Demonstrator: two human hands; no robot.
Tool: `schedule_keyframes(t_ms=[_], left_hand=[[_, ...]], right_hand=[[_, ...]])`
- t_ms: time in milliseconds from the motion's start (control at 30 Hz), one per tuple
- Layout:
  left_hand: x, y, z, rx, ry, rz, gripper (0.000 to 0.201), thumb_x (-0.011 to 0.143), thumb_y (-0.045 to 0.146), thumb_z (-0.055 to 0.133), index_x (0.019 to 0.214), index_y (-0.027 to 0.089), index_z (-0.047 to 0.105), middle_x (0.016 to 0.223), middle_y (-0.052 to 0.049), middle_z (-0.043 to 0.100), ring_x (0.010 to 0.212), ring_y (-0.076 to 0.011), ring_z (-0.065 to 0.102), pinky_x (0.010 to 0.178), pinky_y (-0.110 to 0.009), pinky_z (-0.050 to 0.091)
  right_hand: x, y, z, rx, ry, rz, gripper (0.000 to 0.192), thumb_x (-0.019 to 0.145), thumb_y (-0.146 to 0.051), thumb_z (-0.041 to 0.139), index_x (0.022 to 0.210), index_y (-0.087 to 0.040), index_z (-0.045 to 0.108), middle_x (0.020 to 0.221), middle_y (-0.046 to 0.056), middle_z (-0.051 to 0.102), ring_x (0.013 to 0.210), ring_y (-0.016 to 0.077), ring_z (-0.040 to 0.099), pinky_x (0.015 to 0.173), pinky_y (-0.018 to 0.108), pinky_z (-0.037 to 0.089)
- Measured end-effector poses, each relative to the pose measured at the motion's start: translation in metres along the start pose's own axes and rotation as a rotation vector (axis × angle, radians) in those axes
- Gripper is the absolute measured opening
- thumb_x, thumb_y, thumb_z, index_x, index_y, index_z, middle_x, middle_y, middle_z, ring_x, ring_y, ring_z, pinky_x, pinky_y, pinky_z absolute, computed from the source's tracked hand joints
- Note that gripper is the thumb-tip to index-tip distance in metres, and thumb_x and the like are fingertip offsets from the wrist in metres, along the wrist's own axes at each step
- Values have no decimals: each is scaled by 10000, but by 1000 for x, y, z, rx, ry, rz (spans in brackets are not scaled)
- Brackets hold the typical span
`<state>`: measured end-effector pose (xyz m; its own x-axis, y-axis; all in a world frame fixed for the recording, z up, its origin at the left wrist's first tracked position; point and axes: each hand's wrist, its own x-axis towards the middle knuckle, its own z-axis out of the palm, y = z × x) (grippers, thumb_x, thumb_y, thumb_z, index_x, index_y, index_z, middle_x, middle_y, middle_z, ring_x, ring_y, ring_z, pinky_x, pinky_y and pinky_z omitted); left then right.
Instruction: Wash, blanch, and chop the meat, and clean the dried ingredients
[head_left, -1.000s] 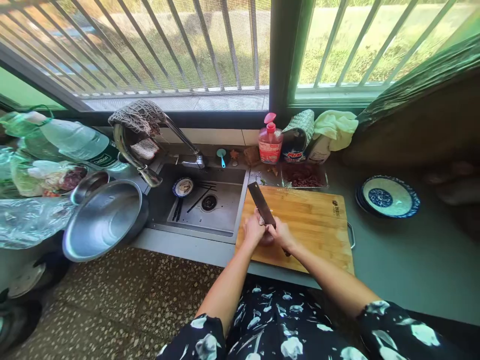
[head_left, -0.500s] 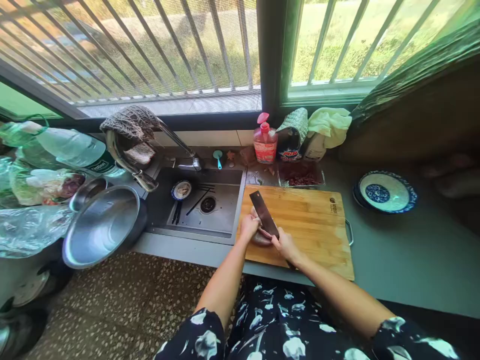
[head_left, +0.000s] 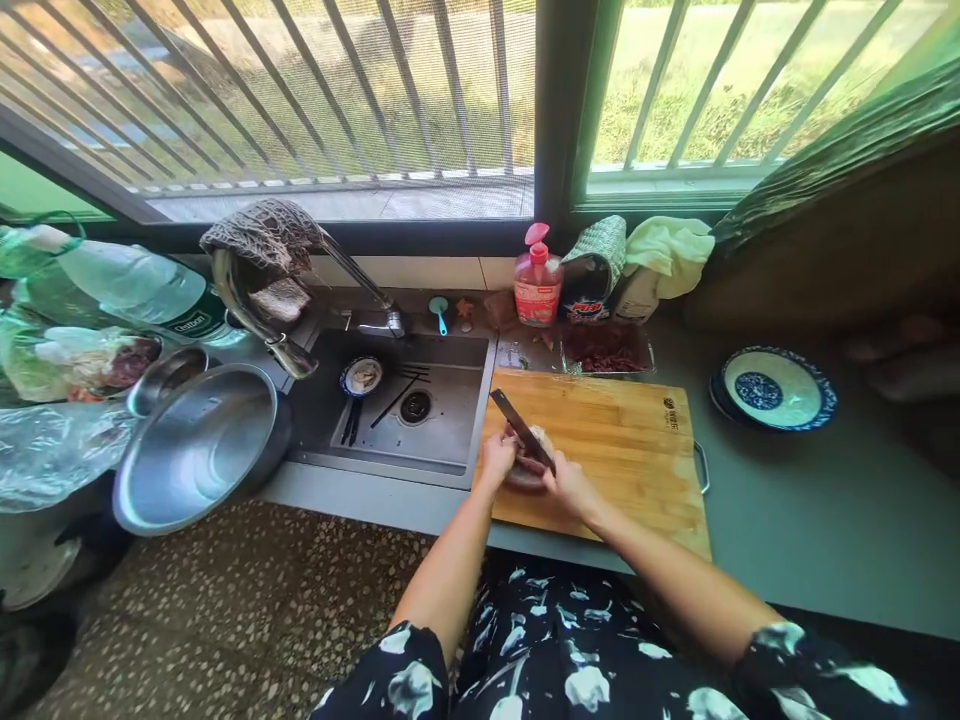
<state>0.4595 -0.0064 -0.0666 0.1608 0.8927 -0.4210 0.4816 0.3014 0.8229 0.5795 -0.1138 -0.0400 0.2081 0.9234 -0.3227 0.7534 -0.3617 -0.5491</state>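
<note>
Right hand point(head_left: 571, 484) grips 1 cleaver point(head_left: 520, 430); left hand point(head_left: 498, 458) pins 1 meat piece point(head_left: 529, 470) at the near-left corner of the bamboo cutting board point(head_left: 630, 440). Blade now tilted flatter than 0.5 s ago. Beyond: 1 sink point(head_left: 442, 420), 1 meat tray point(head_left: 607, 348), 1 soap bottle point(head_left: 537, 278), 1 blue-patterned plate point(head_left: 774, 388) right.

Person wears dark, near-black fabric w/ pale white-grey floral print, tulip-like blooms & thin stems. Short sleeves point(head_left: 390, 670) end approx. at elbows, forearms bare below. Same print covers lap, so prob. one dress or matching set. Left hand point(head_left: 498, 458) & right hand point(head_left: 568, 484) bare; no rings, watch or bracelets visible.
</note>
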Motion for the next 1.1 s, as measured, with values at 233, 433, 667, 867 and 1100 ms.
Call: schedule_keyframes(t_ms=[233,433,667,867,1100], left_hand=[[-3,-4,-3,1,-89,111,207,620,252,631,808,175,669,677,-46,648,750,-212,591,690,-287,433],[3,-8,-7,-33,-39,34,138,578,283,636,592,153,593,566,0,579,633,-162,551,597,-251,416],[4,-10,0,-101,-46,34,141,576,280,608,577,164,527,576,25,553,565,-113,494,538,-212,359],[7,-10,-3,-23,-45,29,176,573,290,618,566,175,485,561,29,531,560,-115,473,560,-220,348],[0,-4,3,101,33,71,177,670,317,557,576,169,526,567,8,546,570,-127,486,538,-224,320]], right_hand=[[39,-35,-3,-29,49,-26,440,851,-308,390,1256,-135,389,939,133,650,825,213,627,682,272,427],[60,-39,-16,-56,40,-22,281,842,-314,391,1009,-118,504,794,112,657,717,200,617,581,234,371],[29,-16,-22,112,217,-41,232,833,-322,374,908,-156,517,689,57,635,627,166,585,544,217,340],[24,-30,-19,130,233,-56,350,824,-321,370,1082,-128,506,780,83,658,682,193,611,576,238,375],[9,-16,9,111,140,95,466,828,-286,362,1257,-110,404,789,85,661,685,192,621,596,250,409]])
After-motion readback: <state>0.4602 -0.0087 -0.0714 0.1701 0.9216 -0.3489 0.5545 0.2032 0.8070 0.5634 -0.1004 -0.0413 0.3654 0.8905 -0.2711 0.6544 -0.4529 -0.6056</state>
